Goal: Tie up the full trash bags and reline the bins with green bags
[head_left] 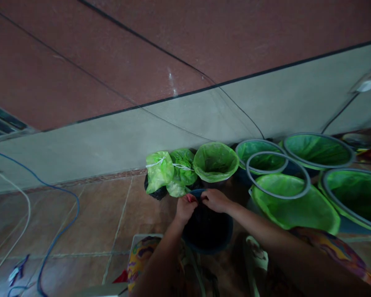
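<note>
"How are the hands?"
"The left hand (pixel 185 208) and right hand (pixel 215 201) meet at the dark bucket's (pixel 208 250) far rim, fingers bent; I can't tell whether they grip anything."
"And the bucket?"
"On the tiled floor (pixel 95 222). Beyond it, leftward, tied green bags (pixel 160 175); to its right, green-lined bins (pixel 297 210)."

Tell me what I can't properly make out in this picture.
All in the head view:
- Inside of the dark bin: lost in shadow.
- Whatever the left hand and right hand may pinch: hidden by their fingers.
- Contents of the tied green bags: hidden by plastic.
- Far-right green-lined bin: cut by the right edge.
- Small floor object, lower left: too blurred.
</note>
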Motion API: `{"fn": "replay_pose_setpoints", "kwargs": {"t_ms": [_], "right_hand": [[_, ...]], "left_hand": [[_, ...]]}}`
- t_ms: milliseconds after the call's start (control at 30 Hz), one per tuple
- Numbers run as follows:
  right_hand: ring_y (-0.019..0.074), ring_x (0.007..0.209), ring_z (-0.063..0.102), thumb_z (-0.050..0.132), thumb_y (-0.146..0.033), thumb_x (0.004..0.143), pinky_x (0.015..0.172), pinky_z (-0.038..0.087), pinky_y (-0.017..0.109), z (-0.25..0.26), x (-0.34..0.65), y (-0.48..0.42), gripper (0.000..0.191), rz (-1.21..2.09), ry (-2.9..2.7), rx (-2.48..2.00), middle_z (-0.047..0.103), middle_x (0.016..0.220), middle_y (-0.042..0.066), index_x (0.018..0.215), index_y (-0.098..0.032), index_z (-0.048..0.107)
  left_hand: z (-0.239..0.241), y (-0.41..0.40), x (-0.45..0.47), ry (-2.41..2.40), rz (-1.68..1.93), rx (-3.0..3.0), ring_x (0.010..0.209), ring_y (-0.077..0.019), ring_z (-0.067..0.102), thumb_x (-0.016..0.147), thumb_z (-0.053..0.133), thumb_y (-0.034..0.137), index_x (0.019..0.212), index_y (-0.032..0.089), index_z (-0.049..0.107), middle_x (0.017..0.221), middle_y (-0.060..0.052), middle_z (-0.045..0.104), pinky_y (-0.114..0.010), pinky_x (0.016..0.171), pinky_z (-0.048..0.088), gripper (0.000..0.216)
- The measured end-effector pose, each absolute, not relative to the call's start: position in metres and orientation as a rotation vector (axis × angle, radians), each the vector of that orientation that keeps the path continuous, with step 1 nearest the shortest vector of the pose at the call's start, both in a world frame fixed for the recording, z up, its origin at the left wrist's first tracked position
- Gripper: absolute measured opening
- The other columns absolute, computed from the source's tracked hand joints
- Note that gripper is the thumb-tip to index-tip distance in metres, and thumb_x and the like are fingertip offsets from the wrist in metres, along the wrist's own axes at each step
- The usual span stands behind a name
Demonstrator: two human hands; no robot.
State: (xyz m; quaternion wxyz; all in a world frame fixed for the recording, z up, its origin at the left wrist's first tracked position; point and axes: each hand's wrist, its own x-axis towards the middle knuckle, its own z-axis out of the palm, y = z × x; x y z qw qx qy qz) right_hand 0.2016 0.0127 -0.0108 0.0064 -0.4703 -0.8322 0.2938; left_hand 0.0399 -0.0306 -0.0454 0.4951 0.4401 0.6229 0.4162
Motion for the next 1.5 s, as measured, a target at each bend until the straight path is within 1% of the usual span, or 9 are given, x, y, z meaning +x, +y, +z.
{"fn": "replay_pose_setpoints", "kwargs": {"t_ms": [100, 300, 533, 733, 900, 1033, 1167, 1300, 1500], "right_hand": [[0.0208, 0.104, 0.066, 0.046, -0.016, 0.088, 0.083, 0.042, 0.026, -0.013, 0.200, 0.014, 0.036, 0.911, -2.530, -1.420, 0.075, 0.110, 0.009, 0.107, -0.019, 0.075], [0.0174, 0.083, 0.065, 0.043, -0.013, 0.087, 0.070, 0.038, 0.026, -0.015, 0.198, 0.013, 0.032, 1.079, -2.444, -1.344, 0.074, 0.086, 0.007, 0.091, -0.016, 0.074], [0.0111, 0.054, 0.052, 0.045, -0.017, 0.088, 0.056, 0.036, 0.023, -0.016, 0.199, 0.014, 0.026, 1.419, -2.169, -1.313, 0.052, 0.056, -0.003, 0.073, -0.015, 0.067], [0.0109, 0.055, 0.053, 0.049, -0.018, 0.086, 0.056, 0.038, 0.022, -0.019, 0.201, 0.018, 0.022, 1.498, -2.098, -1.324, 0.054, 0.058, -0.003, 0.075, -0.014, 0.067], [0.0154, 0.074, 0.061, 0.045, -0.017, 0.092, 0.069, 0.040, 0.025, -0.011, 0.201, 0.015, 0.026, 0.976, -2.425, -1.358, 0.069, 0.078, 0.005, 0.083, -0.016, 0.069], [0.0198, 0.088, 0.063, 0.037, -0.021, 0.097, 0.076, 0.041, 0.028, -0.008, 0.202, 0.012, 0.031, 0.640, -2.599, -1.304, 0.070, 0.095, 0.011, 0.094, -0.015, 0.067], [0.0177, 0.089, 0.063, 0.037, -0.018, 0.097, 0.078, 0.041, 0.026, -0.014, 0.202, 0.016, 0.032, 0.949, -2.478, -1.256, 0.071, 0.098, 0.010, 0.099, -0.014, 0.068], [0.0150, 0.075, 0.058, 0.043, -0.020, 0.093, 0.067, 0.038, 0.024, -0.021, 0.202, 0.022, 0.028, 1.276, -2.347, -1.174, 0.068, 0.079, 0.005, 0.084, -0.012, 0.069], [0.0141, 0.072, 0.057, 0.047, -0.017, 0.088, 0.066, 0.036, 0.024, -0.016, 0.202, 0.019, 0.027, 1.138, -2.352, -1.325, 0.068, 0.075, 0.004, 0.076, -0.014, 0.071]], "left_hand": [[-0.047, -0.031, 0.040, 1.474, 1.024, 1.228, 0.061, -0.0108, 0.054, 0.058, 0.051, 0.003, 0.062, 0.018, 0.064, 0.060, 0.004, 0.061, -0.023, 0.064, 0.042, 0.020], [-0.037, -0.035, 0.045, 1.570, 1.059, 1.494, 0.081, -0.0151, 0.063, 0.069, 0.047, -0.001, 0.080, 0.019, 0.069, 0.080, -0.001, 0.069, -0.027, 0.080, 0.049, 0.031], [-0.034, -0.040, 0.051, 1.615, 1.079, 1.475, 0.078, -0.0144, 0.063, 0.083, 0.053, 0.012, 0.091, 0.018, 0.065, 0.083, -0.002, 0.067, -0.026, 0.076, 0.049, 0.015], [-0.036, -0.036, 0.049, 1.588, 1.059, 1.396, 0.069, -0.0127, 0.060, 0.083, 0.057, 0.017, 0.078, 0.018, 0.062, 0.071, 0.001, 0.064, -0.024, 0.069, 0.047, 0.007], [-0.038, -0.032, 0.049, 1.523, 1.059, 1.301, 0.065, -0.0119, 0.059, 0.077, 0.058, 0.014, 0.073, 0.018, 0.063, 0.067, 0.003, 0.063, -0.023, 0.065, 0.046, 0.007], [-0.037, -0.032, 0.049, 1.502, 1.062, 1.275, 0.063, -0.0111, 0.058, 0.075, 0.057, 0.012, 0.071, 0.018, 0.064, 0.066, 0.003, 0.063, -0.023, 0.064, 0.046, 0.010], [-0.037, -0.032, 0.047, 1.525, 1.071, 1.283, 0.063, -0.0115, 0.058, 0.076, 0.059, 0.015, 0.072, 0.018, 0.065, 0.066, 0.003, 0.063, -0.023, 0.064, 0.045, 0.008], [-0.036, -0.033, 0.046, 1.566, 1.049, 1.286, 0.065, -0.0124, 0.060, 0.077, 0.060, 0.018, 0.074, 0.018, 0.065, 0.068, 0.002, 0.065, -0.024, 0.065, 0.046, 0.005], [-0.041, -0.033, 0.046, 1.633, 0.966, 1.302, 0.061, -0.0127, 0.059, 0.079, 0.064, 0.025, 0.073, 0.018, 0.064, 0.066, 0.001, 0.065, -0.025, 0.061, 0.045, 0.009]]}}
